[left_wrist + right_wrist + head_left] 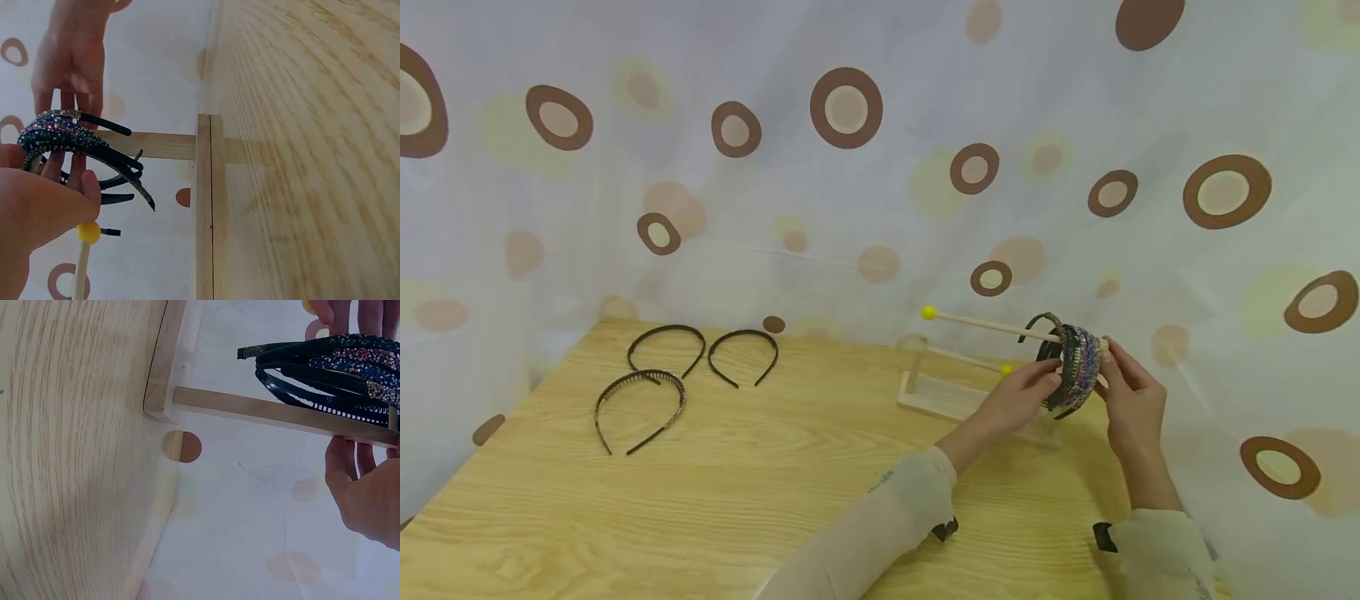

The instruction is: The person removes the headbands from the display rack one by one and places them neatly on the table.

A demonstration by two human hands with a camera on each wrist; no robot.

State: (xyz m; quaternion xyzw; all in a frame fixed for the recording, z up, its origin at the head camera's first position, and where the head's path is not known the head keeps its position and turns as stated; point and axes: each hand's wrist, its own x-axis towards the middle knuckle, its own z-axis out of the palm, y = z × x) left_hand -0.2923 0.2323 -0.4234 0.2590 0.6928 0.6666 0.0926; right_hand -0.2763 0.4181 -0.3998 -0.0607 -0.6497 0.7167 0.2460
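Observation:
Several black headbands, some covered in glittering multicoloured beads, hang bunched on the upper rod of a wooden stand, close against its tall right post. That rod has a yellow ball on its free left end. My left hand grips the bunch from the left, with fingers inside the curve of the bands. On the other side, my right hand holds the top of the post, thumb and fingers bent at the wood. The headbands' open ends point down toward the table.
Three more dark headbands lie on the wooden table at the left: a toothed one in front, and two plain ones, left and right, behind. A lower rod with a yellow ball rises from the stand's shorter left post. Spotted sheeting hangs behind.

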